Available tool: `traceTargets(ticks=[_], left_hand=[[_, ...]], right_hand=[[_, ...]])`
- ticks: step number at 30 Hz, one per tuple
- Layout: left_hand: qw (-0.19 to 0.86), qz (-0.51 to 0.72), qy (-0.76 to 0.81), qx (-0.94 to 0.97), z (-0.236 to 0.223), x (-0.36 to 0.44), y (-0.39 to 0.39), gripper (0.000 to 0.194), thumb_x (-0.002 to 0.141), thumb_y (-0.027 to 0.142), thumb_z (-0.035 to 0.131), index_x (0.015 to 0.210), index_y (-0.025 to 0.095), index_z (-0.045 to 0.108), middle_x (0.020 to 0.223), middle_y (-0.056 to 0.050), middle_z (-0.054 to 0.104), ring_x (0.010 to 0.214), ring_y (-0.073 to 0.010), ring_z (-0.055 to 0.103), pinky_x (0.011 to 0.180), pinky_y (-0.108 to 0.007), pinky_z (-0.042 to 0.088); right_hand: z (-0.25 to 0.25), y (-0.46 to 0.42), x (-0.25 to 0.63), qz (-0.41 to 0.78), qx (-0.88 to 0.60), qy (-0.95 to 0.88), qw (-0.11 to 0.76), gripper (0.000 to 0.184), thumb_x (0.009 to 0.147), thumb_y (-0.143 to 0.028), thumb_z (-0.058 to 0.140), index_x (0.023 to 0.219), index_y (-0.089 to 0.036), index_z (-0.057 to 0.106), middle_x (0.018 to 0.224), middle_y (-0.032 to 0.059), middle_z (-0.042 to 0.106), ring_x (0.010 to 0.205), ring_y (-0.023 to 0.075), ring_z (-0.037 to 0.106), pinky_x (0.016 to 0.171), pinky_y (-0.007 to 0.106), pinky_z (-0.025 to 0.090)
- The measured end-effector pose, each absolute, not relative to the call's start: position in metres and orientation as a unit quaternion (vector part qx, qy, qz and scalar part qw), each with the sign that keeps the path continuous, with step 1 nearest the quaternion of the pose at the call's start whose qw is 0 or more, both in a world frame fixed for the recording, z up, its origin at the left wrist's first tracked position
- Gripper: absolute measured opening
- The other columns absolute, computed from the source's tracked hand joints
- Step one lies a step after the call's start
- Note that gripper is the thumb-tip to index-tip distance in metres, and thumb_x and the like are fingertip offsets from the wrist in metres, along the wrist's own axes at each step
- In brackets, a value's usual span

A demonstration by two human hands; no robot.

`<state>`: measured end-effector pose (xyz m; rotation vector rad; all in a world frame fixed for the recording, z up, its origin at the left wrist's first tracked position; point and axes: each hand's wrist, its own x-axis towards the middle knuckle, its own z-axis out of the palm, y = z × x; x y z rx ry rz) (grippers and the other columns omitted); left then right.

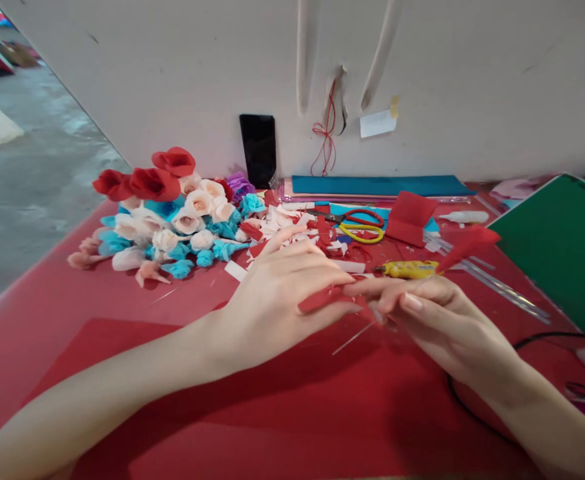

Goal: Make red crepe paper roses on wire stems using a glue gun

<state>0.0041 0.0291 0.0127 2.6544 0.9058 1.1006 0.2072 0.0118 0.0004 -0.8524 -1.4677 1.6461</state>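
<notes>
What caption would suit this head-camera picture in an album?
Left hand and right hand work with red paper near colourful paper flowers and scissors.

The small red paper piece [321,299] is slightly curved and lies between the left thumb [329,319] and left fingers [317,270]. The thin, straight stem [355,338] slants through the right fingers [429,308], its bare lower end jutting out below and left of them. Above the right fingers, the slender red paper head [467,251] tilts up to the right, widening toward its tip, its edges blurred.
</notes>
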Motion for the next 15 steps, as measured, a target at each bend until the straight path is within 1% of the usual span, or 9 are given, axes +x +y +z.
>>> traceTargets(ticks=[2, 4, 8, 10, 12, 14, 15], left_hand=[[0.028, 0.379, 0.293, 0.878, 0.0124, 0.0037, 0.0270, 0.012, 0.080, 0.026, 0.061, 0.086, 0.015, 0.061, 0.078, 0.000, 0.069, 0.074, -0.0112, 0.059, 0.083, -0.030, 0.042], [-0.008, 0.384, 0.282, 0.879, 0.0114, 0.0026, 0.0258, 0.012, 0.080, 0.025, 0.061, 0.087, 0.016, 0.062, 0.081, 0.000, 0.070, 0.074, -0.0113, 0.059, 0.085, -0.032, 0.041], [-0.077, 0.391, 0.256, 0.880, 0.0100, 0.0010, 0.0272, 0.005, 0.078, 0.020, 0.063, 0.083, 0.019, 0.064, 0.084, 0.003, 0.071, 0.073, -0.0123, 0.059, 0.088, -0.038, 0.040], [-0.050, 0.395, 0.262, 0.879, 0.0108, 0.0010, 0.0296, 0.004, 0.079, 0.017, 0.062, 0.081, 0.020, 0.065, 0.082, 0.003, 0.072, 0.072, -0.0121, 0.059, 0.087, -0.038, 0.041], [0.018, 0.404, 0.279, 0.871, 0.0124, 0.0010, 0.0324, 0.005, 0.079, 0.015, 0.061, 0.077, 0.018, 0.065, 0.076, 0.003, 0.071, 0.070, -0.0107, 0.059, 0.083, -0.034, 0.044], [0.072, 0.417, 0.292, 0.858, 0.0139, 0.0007, 0.0348, 0.007, 0.078, 0.014, 0.062, 0.074, 0.018, 0.065, 0.072, 0.003, 0.071, 0.068, -0.0095, 0.059, 0.080, -0.031, 0.045], [0.083, 0.422, 0.295, 0.853, 0.0142, 0.0005, 0.0356, 0.007, 0.077, 0.014, 0.064, 0.072, 0.018, 0.066, 0.072, 0.003, 0.070, 0.068, -0.0094, 0.059, 0.079, -0.031, 0.044]], right_hand=[[-0.0016, 0.0105, 0.2069, 0.654, -0.331, -0.569, 0.373, 0.018, 0.086, -0.026, 0.054, 0.079, -0.026, 0.071, 0.092, 0.0005, 0.066, 0.077, 0.0099, 0.054, 0.067, 0.020, 0.041], [-0.0033, 0.0096, 0.2068, 0.667, -0.322, -0.561, 0.370, 0.017, 0.085, -0.027, 0.054, 0.078, -0.025, 0.070, 0.082, 0.0001, 0.064, 0.074, 0.0094, 0.051, 0.069, 0.020, 0.039], [-0.0032, 0.0079, 0.2059, 0.701, -0.294, -0.536, 0.366, 0.019, 0.084, -0.032, 0.054, 0.076, -0.023, 0.068, 0.076, 0.0008, 0.060, 0.065, 0.0092, 0.046, 0.062, 0.021, 0.038], [-0.0017, 0.0074, 0.2049, 0.719, -0.287, -0.517, 0.365, 0.020, 0.086, -0.031, 0.052, 0.077, -0.023, 0.068, 0.072, 0.0009, 0.058, 0.063, 0.0095, 0.046, 0.058, 0.021, 0.038], [-0.0004, 0.0077, 0.2034, 0.735, -0.283, -0.497, 0.365, 0.022, 0.088, -0.030, 0.048, 0.079, -0.024, 0.067, 0.070, 0.0007, 0.056, 0.060, 0.0090, 0.046, 0.056, 0.021, 0.037], [-0.0002, 0.0085, 0.2015, 0.747, -0.279, -0.480, 0.365, 0.025, 0.090, -0.031, 0.043, 0.084, -0.024, 0.067, 0.072, 0.0016, 0.057, 0.060, 0.0091, 0.047, 0.053, 0.021, 0.037], [-0.0005, 0.0089, 0.2007, 0.754, -0.276, -0.472, 0.364, 0.026, 0.091, -0.031, 0.041, 0.087, -0.024, 0.067, 0.073, 0.0022, 0.057, 0.060, 0.0094, 0.047, 0.052, 0.020, 0.037]])
